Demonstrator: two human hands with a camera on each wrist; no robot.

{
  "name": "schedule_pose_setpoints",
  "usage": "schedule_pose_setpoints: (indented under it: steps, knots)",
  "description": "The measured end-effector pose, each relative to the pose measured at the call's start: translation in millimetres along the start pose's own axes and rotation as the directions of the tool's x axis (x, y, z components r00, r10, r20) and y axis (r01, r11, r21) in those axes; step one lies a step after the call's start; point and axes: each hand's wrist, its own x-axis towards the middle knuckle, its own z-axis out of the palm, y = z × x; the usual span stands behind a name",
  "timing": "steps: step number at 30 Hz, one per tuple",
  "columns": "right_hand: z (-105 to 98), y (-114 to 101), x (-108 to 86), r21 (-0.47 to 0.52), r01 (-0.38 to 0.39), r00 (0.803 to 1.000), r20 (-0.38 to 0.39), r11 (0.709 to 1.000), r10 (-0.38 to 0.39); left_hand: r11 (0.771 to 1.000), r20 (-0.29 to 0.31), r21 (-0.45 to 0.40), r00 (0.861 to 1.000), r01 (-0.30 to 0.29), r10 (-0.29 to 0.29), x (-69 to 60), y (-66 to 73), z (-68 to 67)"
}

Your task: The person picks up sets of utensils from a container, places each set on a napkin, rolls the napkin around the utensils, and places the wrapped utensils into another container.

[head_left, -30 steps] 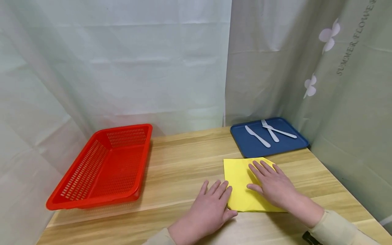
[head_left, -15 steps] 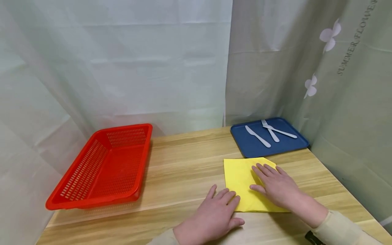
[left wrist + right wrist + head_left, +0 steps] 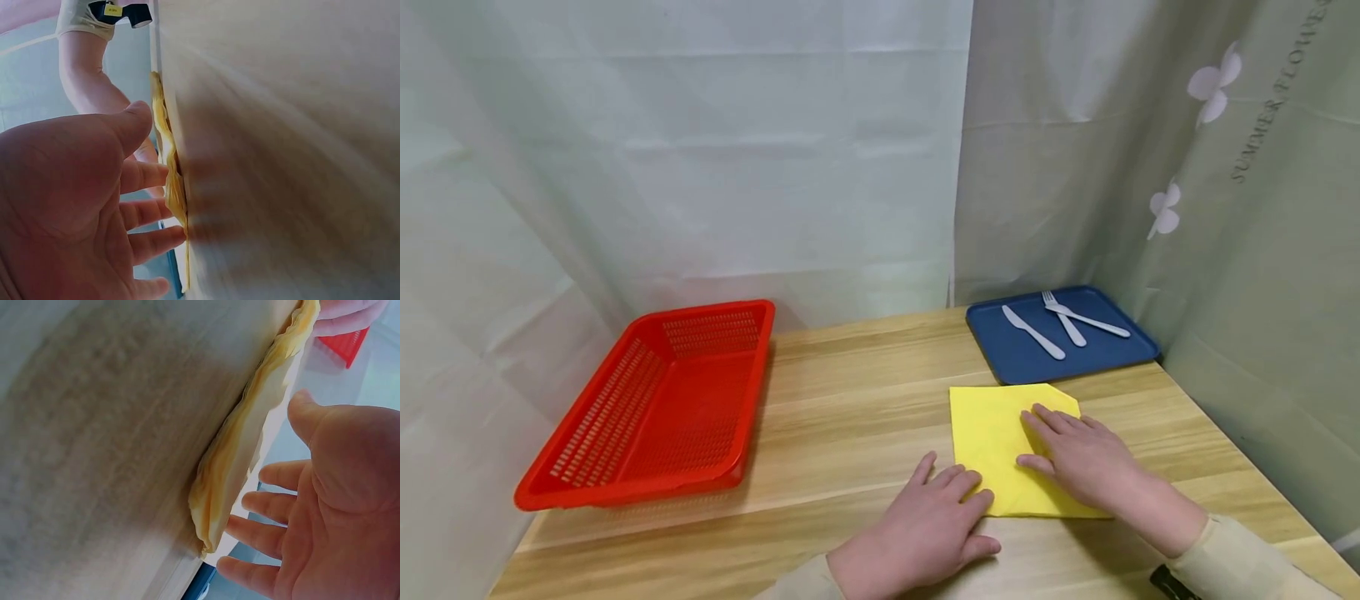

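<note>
A folded yellow sheet (image 3: pixel 985 425) lies flat on the table, its far right corner slanted. Thin stacked layers show along the sheet's edge (image 3: pixel 225 462) in the right wrist view; cloth or paper I cannot tell. My left hand (image 3: pixel 925 529) rests palm down at its near left corner, fingertips on the sheet and thumb over bare wood. On the right part of the sheet lies my right hand (image 3: pixel 1086 462), fingers extended and spread. Neither hand grips anything. The right hand covers part of the sheet's right side.
Behind the sheet a blue tray (image 3: pixel 1007 350) holds a white knife (image 3: pixel 1033 332), a white fork (image 3: pixel 1075 333) and another white utensil crossing the fork. A red slotted basket (image 3: pixel 750 400) stands at the left. Pale curtains (image 3: pixel 812 167) enclose the table's back and sides.
My left hand has slid right and nearer, its fingertips now over the sheet's near left corner. My right hand has shifted slightly right and nearer. The sheet lies practically where it was.
</note>
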Motion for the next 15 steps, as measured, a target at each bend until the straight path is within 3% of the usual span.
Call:
schedule_pose_setpoints:
  steps: [9,15]
  knots:
    - [-0.6,-1.9,0.4,-0.008,0.001,1.0,0.029,1.0,-0.001,0.999,0.002,-0.008,0.999,0.039,-0.039,-3.5,-2.6,-1.6]
    - [-3.8,-4.0,1.0,-0.01,-0.002,0.999,0.034,1.0,0.002,0.999,-0.033,0.025,0.999,0.041,-0.04,-6.6,-5.3,-4.4]
